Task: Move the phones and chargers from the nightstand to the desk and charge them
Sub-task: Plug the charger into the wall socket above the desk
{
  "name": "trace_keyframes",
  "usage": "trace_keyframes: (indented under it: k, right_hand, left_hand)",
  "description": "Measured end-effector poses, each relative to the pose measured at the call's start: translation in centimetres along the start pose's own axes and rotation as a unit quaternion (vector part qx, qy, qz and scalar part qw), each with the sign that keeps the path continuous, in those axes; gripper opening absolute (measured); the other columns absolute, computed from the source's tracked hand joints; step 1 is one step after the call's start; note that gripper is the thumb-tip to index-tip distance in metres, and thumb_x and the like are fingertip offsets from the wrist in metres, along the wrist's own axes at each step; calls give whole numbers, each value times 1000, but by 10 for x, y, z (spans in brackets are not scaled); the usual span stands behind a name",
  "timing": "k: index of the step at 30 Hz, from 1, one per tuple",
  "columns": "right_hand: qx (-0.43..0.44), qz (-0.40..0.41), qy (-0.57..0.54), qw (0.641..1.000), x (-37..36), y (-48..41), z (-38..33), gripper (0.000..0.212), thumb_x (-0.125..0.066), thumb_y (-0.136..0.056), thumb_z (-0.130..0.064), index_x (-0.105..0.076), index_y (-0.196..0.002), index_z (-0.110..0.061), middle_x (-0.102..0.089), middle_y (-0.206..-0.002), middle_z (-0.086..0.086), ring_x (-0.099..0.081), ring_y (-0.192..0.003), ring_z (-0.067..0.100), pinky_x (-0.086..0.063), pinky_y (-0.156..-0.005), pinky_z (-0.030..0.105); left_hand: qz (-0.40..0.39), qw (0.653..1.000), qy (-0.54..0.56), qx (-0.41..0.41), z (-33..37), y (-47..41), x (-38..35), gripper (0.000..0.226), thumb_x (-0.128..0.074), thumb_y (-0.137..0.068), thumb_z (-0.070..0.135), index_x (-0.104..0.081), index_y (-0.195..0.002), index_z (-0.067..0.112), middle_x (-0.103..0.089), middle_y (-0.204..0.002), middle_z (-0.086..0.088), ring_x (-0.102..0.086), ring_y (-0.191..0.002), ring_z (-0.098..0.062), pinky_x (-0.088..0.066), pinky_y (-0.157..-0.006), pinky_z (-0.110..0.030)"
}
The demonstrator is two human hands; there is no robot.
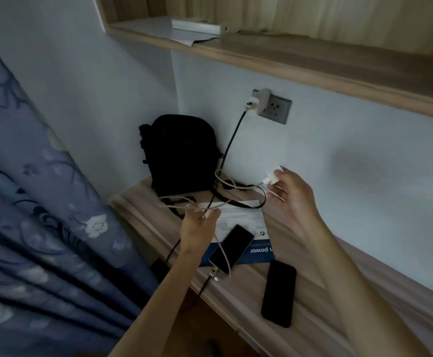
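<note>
Holding a white charger [272, 178] pinched in my right hand [291, 194], not yet plugged into the wall socket [274, 107]. Left hand [200, 228] grips its white cable [176, 202]. Both phones lie on the desk [326, 292]: cabled phone [232, 247] points up-right, black phone [278, 293] lies unplugged, long axis near-vertical in view.

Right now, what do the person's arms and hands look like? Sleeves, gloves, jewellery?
Both forearms are bare with no sleeve in view. The left hand and right hand wear no gloves. No watch, ring or bracelet shows. The right hand's fingernails look longish and pale; the dim light hides finer detail.
</note>
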State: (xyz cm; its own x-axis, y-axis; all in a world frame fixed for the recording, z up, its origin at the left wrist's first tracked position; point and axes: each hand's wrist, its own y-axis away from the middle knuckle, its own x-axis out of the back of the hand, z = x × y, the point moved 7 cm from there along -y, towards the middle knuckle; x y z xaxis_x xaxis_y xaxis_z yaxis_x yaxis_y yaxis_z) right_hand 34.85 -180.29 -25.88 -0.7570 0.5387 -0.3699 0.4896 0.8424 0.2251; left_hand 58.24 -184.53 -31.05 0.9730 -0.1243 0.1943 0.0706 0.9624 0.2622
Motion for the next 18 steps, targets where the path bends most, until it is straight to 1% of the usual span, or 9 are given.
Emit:
trace_keyframes:
  k: [2,4,6,7,9,11,14,16,18]
  right_hand:
    - [17,-1,15,1000,-15,-8,-7,30,-75,-81,-29,-71,-108,-17,-70,-87,2,-67,-83,15,-57,-72,27]
    - [29,-5,32,999,-25,-16,-14,25,-78,-76,-32,-77,-94,-16,-69,-77,-1,-68,-82,14,-58,-73,28]
    - [40,-11,39,998,-30,-23,-19,24,-78,-78,-32,-78,-92,-12,-68,-74,0,-68,-81,14,-58,-73,28]
    - [44,-10,38,998,-32,-28,-22,25,-77,-80,-31,-77,-94,-10,-68,-76,1,-69,-82,15,-58,-73,28]
    - [45,-7,34,998,-35,-35,-26,25,-74,-85,-29,-75,-100,-9,-69,-85,5,-71,-88,17,-58,-71,28]
    - [41,-12,28,999,-39,-43,-30,32,-71,-89,-27,-69,-112,-5,-71,-100,12,-73,-96,24,-59,-70,29]
    - [45,-31,19,998,-49,-51,-38,51,-74,-88,-26,-53,-128,-1,-73,-108,18,-73,-96,33,-60,-74,31]
    - [58,-23,17,998,-54,-56,-44,61,-79,-83,-24,-43,-130,-10,-76,-96,15,-75,-90,34,-61,-73,30]
    - [75,10,24,997,-54,-63,-49,59,-82,-80,-24,-44,-124,-9,-77,-88,13,-76,-84,32,-60,-70,27]
  left_hand:
    - [19,999,-32,3,3,-8,5,66,-70,-87,31,-42,-138,-2,-59,-131,-17,-57,-120,-34,-49,-101,-51]
    - [54,997,-53,-5,9,-13,15,76,-68,-85,31,-30,-143,-1,-57,-131,-20,-57,-119,-37,-50,-99,-52]
    - [48,993,-105,-18,15,-23,21,53,-65,-87,30,-46,-127,1,-66,-114,-9,-63,-104,-32,-55,-87,-38]
    - [9,990,-137,-23,20,-27,19,31,-63,-88,29,-59,-105,4,-70,-96,1,-65,-90,-27,-53,-74,-28]
    - [-97,980,-172,-1,25,-32,9,27,-62,-88,29,-66,-76,4,-72,-75,4,-66,-74,-26,-51,-64,-29]
    - [-175,963,-203,4,30,-32,-2,37,-64,-85,33,-73,-82,-2,-77,-83,-10,-73,-84,-30,-57,-73,-38]
    - [-184,960,-183,-105,67,-37,-16,30,-66,-82,32,-75,-79,3,-76,-81,-12,-73,-82,-26,-58,-74,-44]
    - [-143,965,-129,-179,102,-46,-24,23,-66,-87,28,-75,-81,8,-75,-75,-5,-71,-71,-11,-60,-69,-36]
    - [-82,960,-89,-253,137,-57,-33,14,-65,-93,25,-75,-95,15,-73,-81,10,-65,-71,4,-52,-67,-10]
